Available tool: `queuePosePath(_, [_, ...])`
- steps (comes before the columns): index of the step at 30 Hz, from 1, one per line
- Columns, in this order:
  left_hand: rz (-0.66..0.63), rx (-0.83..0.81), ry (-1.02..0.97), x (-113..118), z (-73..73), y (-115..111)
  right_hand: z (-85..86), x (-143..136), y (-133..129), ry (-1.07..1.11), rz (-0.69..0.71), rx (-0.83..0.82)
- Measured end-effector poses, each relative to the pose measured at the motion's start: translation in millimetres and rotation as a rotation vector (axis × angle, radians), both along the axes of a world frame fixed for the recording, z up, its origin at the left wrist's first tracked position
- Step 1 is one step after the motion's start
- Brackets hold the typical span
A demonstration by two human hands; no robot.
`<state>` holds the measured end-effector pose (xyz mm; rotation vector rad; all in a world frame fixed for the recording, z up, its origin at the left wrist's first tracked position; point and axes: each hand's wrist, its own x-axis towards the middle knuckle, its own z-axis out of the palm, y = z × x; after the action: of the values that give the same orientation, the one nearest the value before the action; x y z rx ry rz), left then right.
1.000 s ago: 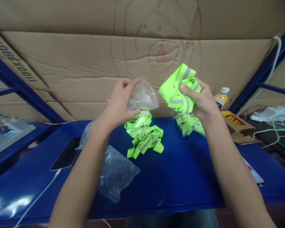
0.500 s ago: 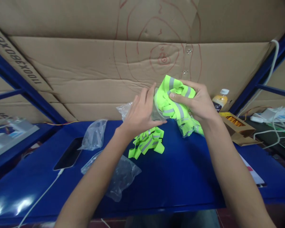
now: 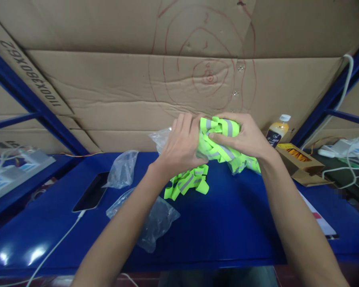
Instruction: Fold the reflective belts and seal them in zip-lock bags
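A bundle of neon yellow-green reflective strap (image 3: 219, 139) with grey stripes is gripped in my right hand (image 3: 249, 133), thumb across its front. My left hand (image 3: 181, 141) is closed around a clear plastic bag (image 3: 160, 137), whose crumpled end sticks out on the left. The bundle's left end presses against the bag's mouth by my left fingers; how far it is inside is hidden. Below my hands a second tangle of the same strap (image 3: 193, 181) lies on the blue table (image 3: 221, 223). Behind my right wrist rests more strap in clear plastic (image 3: 243, 164).
Two clear plastic bags, one upright (image 3: 122, 169) and one flat (image 3: 158, 219), lie left of centre. A phone (image 3: 91, 191) with a white cable is further left. At right stand a bottle (image 3: 277, 130), an open cardboard box (image 3: 302, 161) and papers (image 3: 320, 221). Cardboard (image 3: 107, 79) lines the back.
My right hand has lowered the strap bundle and pushed it left against the bag. My left fingers have closed in around the bag's mouth.
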<state>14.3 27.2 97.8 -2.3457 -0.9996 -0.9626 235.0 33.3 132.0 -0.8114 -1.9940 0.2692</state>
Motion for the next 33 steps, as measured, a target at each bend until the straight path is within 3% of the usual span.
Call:
queuePosePath(4, [0.024,0.053,0.005,9.3,-8.8,0.8,-0.8,-3.7,-3.4,0.016,0.065,-0.009])
queuePosePath(8, [0.012,0.059,-0.030,13.1,-13.6,1.6,-4.6,-11.5,-2.7,0.120,-0.022,-0.047])
queuePosePath(13, [-0.139,-0.096,-0.217,12.1,-10.5,0.7,-7.4,-13.7,1.8,0.179,-0.070,0.000])
queuePosePath(18, [-0.220,-0.218,-0.267,6.4,-5.1,-0.8,-3.8,-11.9,-2.7,0.063,-0.101,0.071])
queuePosePath(22, [-0.182,-0.252,-0.257,2.4,-6.0,2.1,-4.5,-14.6,-5.9,-0.011,-0.127,0.211])
queuePosePath(27, [-0.033,-0.244,-0.271,0.2,-7.8,4.8,-8.9,-19.0,-7.0,-0.011,-0.179,0.334])
queuePosePath(33, [-0.048,-0.176,-0.165,1.9,-9.2,-0.2,-9.0,-11.4,-3.8,-0.106,0.000,0.210])
